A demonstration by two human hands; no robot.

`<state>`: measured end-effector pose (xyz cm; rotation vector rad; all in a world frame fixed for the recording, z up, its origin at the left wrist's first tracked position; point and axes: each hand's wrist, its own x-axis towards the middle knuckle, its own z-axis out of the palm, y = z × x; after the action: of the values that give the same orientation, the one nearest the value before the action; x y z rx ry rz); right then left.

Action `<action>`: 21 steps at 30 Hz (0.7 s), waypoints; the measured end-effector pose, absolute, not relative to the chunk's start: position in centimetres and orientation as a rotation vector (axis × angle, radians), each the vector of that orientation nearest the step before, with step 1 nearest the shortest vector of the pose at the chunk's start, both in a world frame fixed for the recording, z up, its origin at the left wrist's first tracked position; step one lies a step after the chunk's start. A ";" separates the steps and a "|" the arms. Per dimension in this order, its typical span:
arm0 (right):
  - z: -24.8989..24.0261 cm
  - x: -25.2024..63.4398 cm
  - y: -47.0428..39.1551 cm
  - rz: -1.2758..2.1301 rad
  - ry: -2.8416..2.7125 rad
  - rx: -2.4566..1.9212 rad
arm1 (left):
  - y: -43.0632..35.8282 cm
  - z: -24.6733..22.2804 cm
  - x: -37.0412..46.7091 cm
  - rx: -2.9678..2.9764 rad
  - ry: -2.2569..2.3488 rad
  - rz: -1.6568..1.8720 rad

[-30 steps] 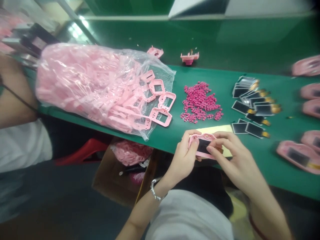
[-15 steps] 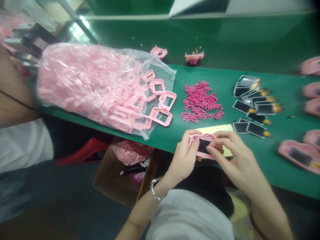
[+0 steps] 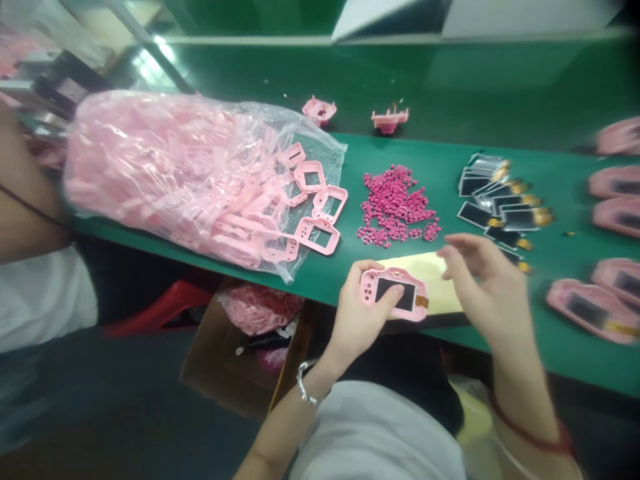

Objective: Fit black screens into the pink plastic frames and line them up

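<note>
My left hand holds a pink plastic frame, its thumb lying on the dark screen set in the frame. An orange flex strip shows at the frame's right end. To the right, my right hand is raised over the yellow sheet, fingers bent and apart, with nothing seen in it. Beyond my hands lie a pile of magenta button pieces and a stack of small screens with orange strips.
A clear bag of pink frames covers the left of the green table. Pink shells with screens lie at right, two pink parts at the back. Below are an open carton and a red stool. A person's arm is at far left.
My right hand has let go of the pink frame and moved right, its fingers now apart. The frame in my left hand now shows its holes and the screen more fully.
</note>
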<state>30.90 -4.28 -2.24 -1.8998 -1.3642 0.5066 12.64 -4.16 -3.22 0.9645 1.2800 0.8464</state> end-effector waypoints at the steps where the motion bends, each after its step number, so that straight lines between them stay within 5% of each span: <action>1: -2.6 31.4 -3.1 0.414 -1.360 -2.007 | -4.1 -3.3 12.6 0.945 1.295 0.860; 7: -4.9 32.1 0.6 0.239 -1.421 -2.237 | -4.6 -3.6 12.3 0.820 1.159 0.927; 17: 0.6 30.7 -7.3 0.833 -1.420 -1.484 | -5.2 -3.5 12.1 0.913 1.066 0.882; 21: 1.2 29.1 -8.9 0.675 -1.529 -1.506 | -5.6 -3.6 13.1 0.904 1.031 0.916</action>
<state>29.06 -8.88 1.23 -1.5061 -1.5293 0.6748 13.11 -5.59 -3.61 0.9036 1.0313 0.9164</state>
